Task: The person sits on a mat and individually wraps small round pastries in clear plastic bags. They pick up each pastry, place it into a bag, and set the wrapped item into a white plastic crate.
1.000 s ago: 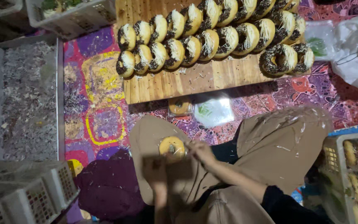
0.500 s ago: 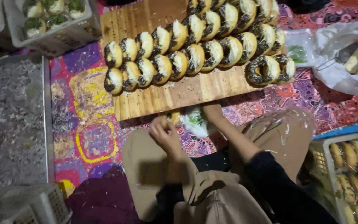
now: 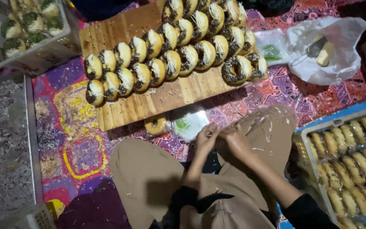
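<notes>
A wooden board of topped doughnuts lies far centre; a basket of wrapped pastries sits near right.

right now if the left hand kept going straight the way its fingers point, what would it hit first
Probably the clear plastic bag just beyond the left hand, with the plain donut beside it; behind those lies the wooden board. Depth is hard to judge.
</notes>
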